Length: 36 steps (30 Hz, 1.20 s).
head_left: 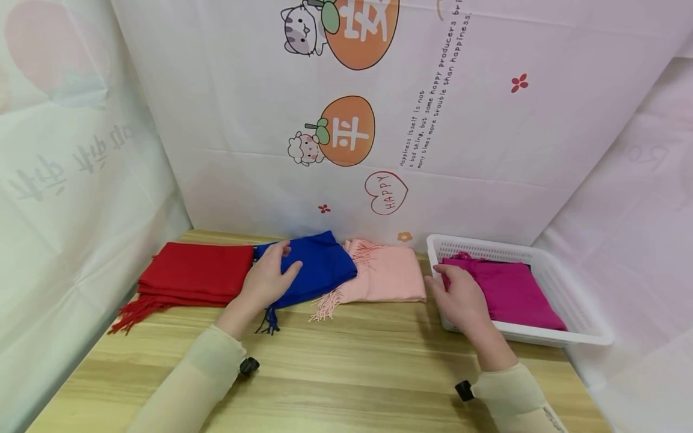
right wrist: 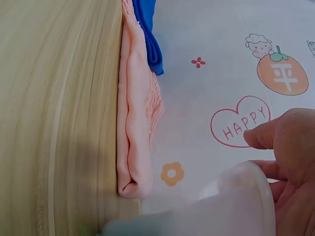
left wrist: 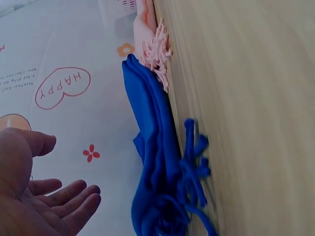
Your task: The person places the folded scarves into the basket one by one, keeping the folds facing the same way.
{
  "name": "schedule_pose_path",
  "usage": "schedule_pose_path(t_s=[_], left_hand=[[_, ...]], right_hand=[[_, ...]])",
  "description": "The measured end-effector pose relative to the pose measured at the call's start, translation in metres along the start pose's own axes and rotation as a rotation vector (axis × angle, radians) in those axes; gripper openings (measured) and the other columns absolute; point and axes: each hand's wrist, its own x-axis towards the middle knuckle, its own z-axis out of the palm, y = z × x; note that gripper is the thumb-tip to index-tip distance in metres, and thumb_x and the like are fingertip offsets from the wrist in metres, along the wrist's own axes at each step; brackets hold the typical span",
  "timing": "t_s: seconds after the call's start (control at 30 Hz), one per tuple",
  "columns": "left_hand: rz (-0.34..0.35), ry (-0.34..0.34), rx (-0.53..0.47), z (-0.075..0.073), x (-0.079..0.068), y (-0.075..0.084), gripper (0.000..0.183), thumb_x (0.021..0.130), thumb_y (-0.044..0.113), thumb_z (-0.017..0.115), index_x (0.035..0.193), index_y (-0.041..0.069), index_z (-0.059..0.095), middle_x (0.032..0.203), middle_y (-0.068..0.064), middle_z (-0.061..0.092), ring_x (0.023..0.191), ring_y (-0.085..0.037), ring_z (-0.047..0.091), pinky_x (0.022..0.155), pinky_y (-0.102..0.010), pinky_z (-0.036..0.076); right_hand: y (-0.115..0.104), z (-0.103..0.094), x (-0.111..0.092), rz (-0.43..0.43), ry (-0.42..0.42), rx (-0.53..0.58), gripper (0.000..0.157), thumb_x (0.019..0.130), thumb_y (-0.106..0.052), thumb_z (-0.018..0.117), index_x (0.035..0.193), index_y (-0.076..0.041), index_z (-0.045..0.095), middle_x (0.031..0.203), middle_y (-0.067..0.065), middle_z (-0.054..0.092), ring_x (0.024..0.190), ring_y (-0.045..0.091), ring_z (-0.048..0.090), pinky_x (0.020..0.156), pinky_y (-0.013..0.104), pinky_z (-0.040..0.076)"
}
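Note:
My left hand (head_left: 270,275) hovers over a folded blue scarf (head_left: 319,264), its thumb and fingers spread apart and holding nothing. In the left wrist view the blue scarf (left wrist: 155,142) lies apart from that hand (left wrist: 44,196), with its tassels on the wood. My right hand (head_left: 461,296) is at the left rim of a white plastic basket (head_left: 587,313), beside a folded magenta scarf (head_left: 514,291) inside it. In the right wrist view the basket's pale edge (right wrist: 246,211) partly hides the fingers of that hand (right wrist: 295,172); they appear loosely bent with nothing gripped.
A folded red scarf (head_left: 197,270) with fringe lies at the left of the wooden table (head_left: 352,373). Between the blue scarf and the basket is a folded pink scarf (head_left: 390,273). Printed white cloth (head_left: 243,108) walls the table at the back and both sides.

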Motion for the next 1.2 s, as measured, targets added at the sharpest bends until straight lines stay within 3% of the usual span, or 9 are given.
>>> schedule_pose_path(t_s=[0.33, 0.7, 1.2], left_hand=[[-0.031, 0.008, -0.002, -0.013, -0.003, -0.014, 0.069, 0.112, 0.038, 0.067, 0.166, 0.001, 0.044, 0.157, -0.021, 0.059, 0.14, -0.043, 0.061, 0.111, -0.064, 0.053], [-0.04, 0.007, 0.023, -0.024, -0.006, -0.032, 0.069, 0.114, 0.039, 0.063, 0.166, -0.001, 0.043, 0.158, -0.023, 0.057, 0.139, -0.044, 0.06, 0.111, -0.065, 0.052], [-0.055, 0.029, 0.002, -0.04, -0.01, -0.045, 0.069, 0.114, 0.036, 0.063, 0.165, -0.005, 0.042, 0.155, -0.027, 0.058, 0.137, -0.047, 0.06, 0.114, -0.066, 0.05]], right_hand=[[-0.012, 0.006, 0.003, -0.041, -0.024, 0.028, 0.051, 0.112, -0.034, 0.068, 0.145, 0.004, 0.066, 0.139, 0.027, 0.069, 0.126, 0.045, 0.066, 0.104, 0.065, 0.054], [-0.028, 0.02, 0.003, -0.068, -0.057, 0.067, 0.048, 0.111, -0.033, 0.071, 0.145, 0.001, 0.068, 0.136, 0.024, 0.072, 0.121, 0.042, 0.069, 0.101, 0.062, 0.056], [-0.053, 0.044, 0.005, -0.096, -0.1, 0.109, 0.043, 0.109, -0.029, 0.075, 0.142, -0.001, 0.07, 0.134, 0.02, 0.074, 0.117, 0.04, 0.071, 0.098, 0.057, 0.058]])
